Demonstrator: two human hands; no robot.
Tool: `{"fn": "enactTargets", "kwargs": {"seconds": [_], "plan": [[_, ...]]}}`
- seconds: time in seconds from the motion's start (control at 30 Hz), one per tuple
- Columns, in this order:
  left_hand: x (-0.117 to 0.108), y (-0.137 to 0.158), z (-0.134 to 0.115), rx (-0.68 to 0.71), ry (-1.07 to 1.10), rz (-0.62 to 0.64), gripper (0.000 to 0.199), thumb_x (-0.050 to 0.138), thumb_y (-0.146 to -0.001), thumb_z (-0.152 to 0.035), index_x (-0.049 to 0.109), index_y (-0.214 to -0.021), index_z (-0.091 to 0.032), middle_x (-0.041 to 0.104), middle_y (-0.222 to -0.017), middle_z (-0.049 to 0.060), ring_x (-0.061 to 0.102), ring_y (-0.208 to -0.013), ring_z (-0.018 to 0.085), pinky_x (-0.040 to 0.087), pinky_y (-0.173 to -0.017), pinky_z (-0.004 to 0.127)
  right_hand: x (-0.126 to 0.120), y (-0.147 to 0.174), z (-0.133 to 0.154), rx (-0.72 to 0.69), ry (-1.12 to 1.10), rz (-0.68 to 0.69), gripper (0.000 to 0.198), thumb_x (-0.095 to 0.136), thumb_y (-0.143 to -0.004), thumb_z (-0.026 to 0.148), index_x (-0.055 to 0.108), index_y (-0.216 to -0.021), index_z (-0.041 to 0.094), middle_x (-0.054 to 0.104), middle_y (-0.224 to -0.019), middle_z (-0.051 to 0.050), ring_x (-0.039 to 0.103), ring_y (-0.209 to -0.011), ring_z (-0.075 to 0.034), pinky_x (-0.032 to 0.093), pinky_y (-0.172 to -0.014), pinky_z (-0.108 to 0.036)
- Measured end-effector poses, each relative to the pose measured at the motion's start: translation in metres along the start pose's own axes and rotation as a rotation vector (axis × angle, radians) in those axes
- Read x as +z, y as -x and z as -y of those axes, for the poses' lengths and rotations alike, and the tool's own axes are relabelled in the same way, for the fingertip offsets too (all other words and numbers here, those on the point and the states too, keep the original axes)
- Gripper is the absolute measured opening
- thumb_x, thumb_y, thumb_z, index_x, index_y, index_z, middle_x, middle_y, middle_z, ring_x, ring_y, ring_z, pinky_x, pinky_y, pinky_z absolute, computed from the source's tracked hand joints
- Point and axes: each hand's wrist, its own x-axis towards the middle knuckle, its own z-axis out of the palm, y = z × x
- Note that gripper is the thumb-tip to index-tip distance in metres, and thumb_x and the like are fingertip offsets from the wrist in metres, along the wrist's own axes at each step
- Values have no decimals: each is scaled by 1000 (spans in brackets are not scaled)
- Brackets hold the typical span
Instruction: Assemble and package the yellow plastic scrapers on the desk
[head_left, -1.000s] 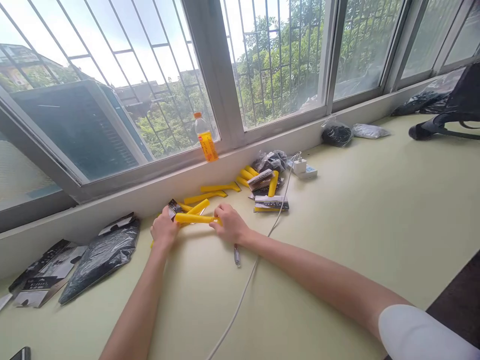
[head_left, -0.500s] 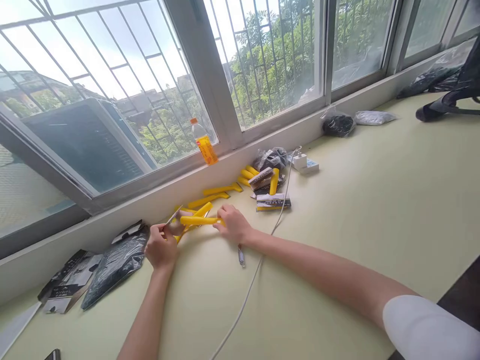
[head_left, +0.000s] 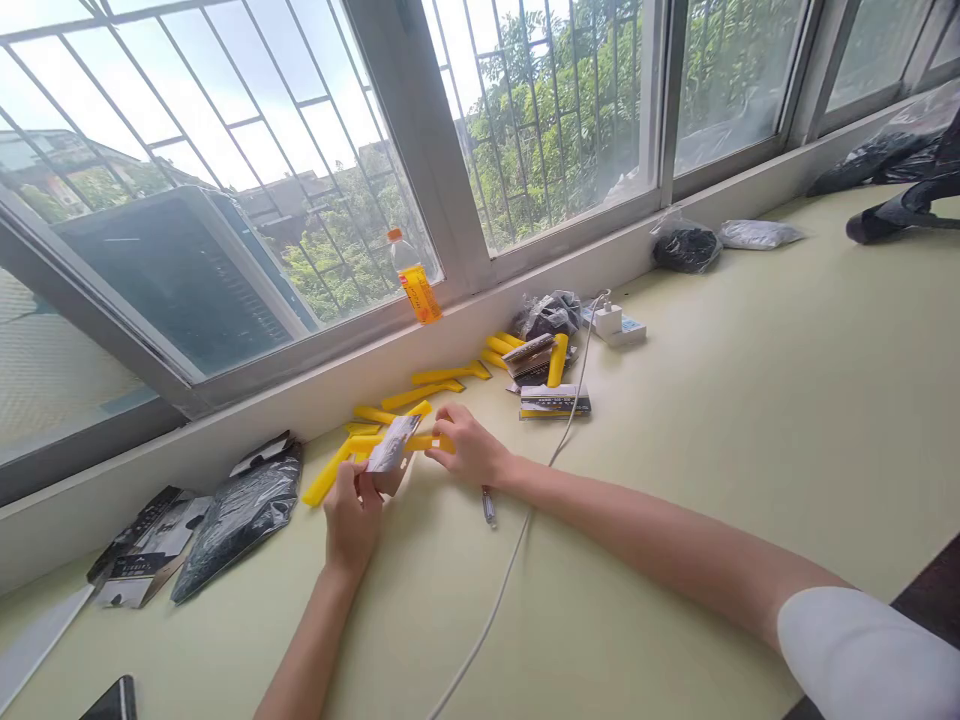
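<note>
My left hand point(head_left: 355, 514) holds a small printed card label point(head_left: 391, 445) by its lower edge, lifted just above the pale green table point(head_left: 750, 400). My right hand point(head_left: 469, 446) pinches the right end of a yellow plastic tube point(head_left: 420, 442) that runs behind the card. More yellow tubes point(head_left: 442, 378) lie loose near the wall, one of them point(head_left: 327, 480) slanting to the left of my left hand. A labelled tube point(head_left: 555, 402) lies finished-looking to the right.
An orange drink bottle point(head_left: 416, 281) stands on the window ledge. Black plastic bags point(head_left: 240, 515) and card sleeves lie at the left. A white charger point(head_left: 609, 320) with its cable point(head_left: 517, 545) crosses under my right arm. A black bag point(head_left: 684, 246) sits farther right.
My left hand let go of the tube's left end, picked up the card label and brought it forward in front of the tube. My right hand kept its hold.
</note>
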Motion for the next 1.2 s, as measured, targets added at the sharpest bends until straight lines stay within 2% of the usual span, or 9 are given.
{"fn": "enactTargets", "kwargs": {"seconds": [0.1, 0.23, 0.37, 0.5, 0.6, 0.73, 0.9, 1.03, 1.2], "plan": [[4, 7, -12, 106, 34, 147, 19, 49, -93, -34, 56, -81, -22, 72, -86, 5, 62, -72, 13, 50, -70, 26, 0, 0, 1, -46, -74, -61, 22, 77, -87, 23, 60, -101, 15, 53, -119, -12, 56, -113, -23, 51, -103, -41], [11, 10, -25, 42, 127, 209, 19, 51, -92, -36, 55, -80, -22, 73, -90, 6, 63, -74, 14, 51, -70, 26, -2, -1, 5, -45, -196, -159, 31, 71, -86, 19, 57, -114, 18, 53, -127, -13, 53, -127, -24, 49, -110, -42], [11, 9, -24, -73, 182, 78, 15, 57, -87, -34, 54, -80, -21, 70, -81, 3, 64, -69, 14, 51, -67, 25, -3, -2, 2, 194, -462, -134, 34, 66, -87, 18, 56, -119, 19, 58, -128, -11, 59, -124, -21, 55, -102, -38], [10, 6, -16, -158, 248, 15, 16, 58, -85, -35, 53, -78, -21, 68, -78, 1, 63, -69, 14, 49, -65, 25, -5, -5, -6, 488, -764, -84, 42, 77, -82, 21, 56, -117, 16, 64, -118, -10, 71, -101, -18, 60, -92, -35], [11, 4, -14, -228, 326, -35, 19, 60, -84, -37, 51, -77, -21, 63, -74, -1, 60, -67, 13, 50, -64, 25, -6, -6, -9, 558, -781, -17, 45, 84, -78, 31, 60, -111, 13, 66, -115, -12, 71, -92, -20, 62, -79, -35], [12, 2, -14, -306, 417, -43, 28, 63, -83, -44, 47, -78, -22, 62, -71, -1, 60, -64, 14, 52, -62, 27, -4, -3, -10, 340, -518, 72, 59, 91, -70, 44, 67, -115, 15, 65, -119, -10, 65, -107, -23, 59, -83, -34], [11, -2, -8, -382, 419, -72, 28, 64, -81, -44, 46, -79, -22, 62, -72, -1, 61, -64, 13, 57, -64, 29, -8, 3, -15, -19, -424, 351, 67, 93, -68, 33, 66, -129, 23, 55, -133, -9, 55, -126, -23, 54, -101, -34], [11, -4, 0, -460, 440, -57, 27, 65, -78, -41, 46, -79, -22, 63, -74, 0, 65, -67, 15, 61, -66, 32, -11, 4, -20, -5, -425, 317, 42, 82, -78, 19, 69, -118, 20, 58, -127, -7, 62, -115, -19, 56, -99, -33], [15, -3, 3, -384, 471, 45, 28, 67, -78, -43, 50, -79, -21, 64, -74, 1, 64, -67, 15, 59, -63, 29, -8, 5, -14, -127, -111, 249, 42, 80, -83, 15, 66, -122, 20, 62, -124, -7, 62, -115, -22, 54, -102, -37]]}}
